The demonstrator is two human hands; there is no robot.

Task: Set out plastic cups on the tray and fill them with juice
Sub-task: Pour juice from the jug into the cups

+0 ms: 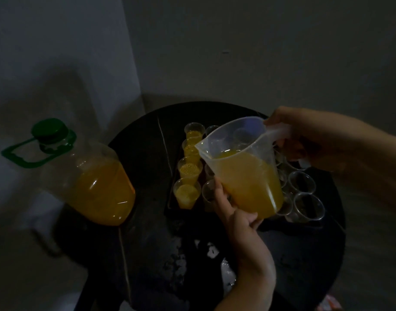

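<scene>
The jug (244, 167) hangs tilted above the tray (170, 198), spout pointing left toward the filled cups (189, 173), the right hand (304, 135) with its grip closed round the handle, the left hand (237, 212) with its grip holding the base, and a big bottle (91, 176) stands left on the table (147, 243).

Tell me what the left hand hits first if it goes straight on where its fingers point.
The left hand is against the jug. Past it, the fingers point at the near empty cup on the tray, likely met first, though the hand may pass above it.
</scene>
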